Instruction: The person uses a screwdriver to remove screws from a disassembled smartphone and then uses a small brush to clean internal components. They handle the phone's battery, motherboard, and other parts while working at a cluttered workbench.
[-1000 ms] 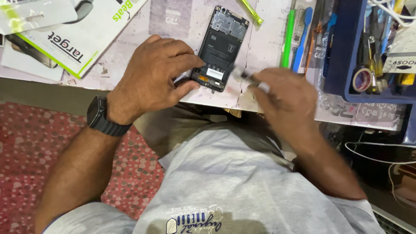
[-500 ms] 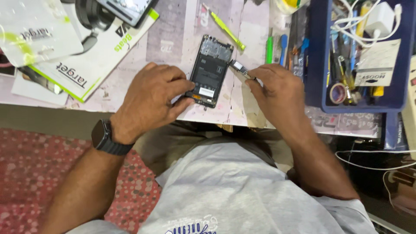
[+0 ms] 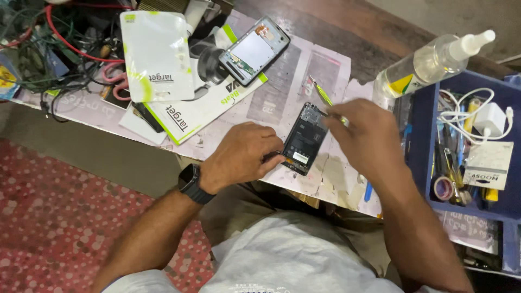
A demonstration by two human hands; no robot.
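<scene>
Left hand [image 3: 241, 157] fingers clamped on lower edge of opened phone [image 3: 305, 139] on bench [image 3: 347, 70]; right hand [image 3: 372, 138] fingers pinching thin metal tool [image 3: 331, 115], tip at phone's upper end.

Left hand [image 3: 244, 154] palm-down with curled fingers, right hand [image 3: 369, 141] pinched, forearms angled inward.

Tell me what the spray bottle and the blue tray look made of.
Spray bottle: likely clear plastic, since it is see-through and glossy, with an opaque white nozzle. Blue tray: probably moulded plastic, with an even colour, a smooth dull sheen and straight thin walls.
</scene>
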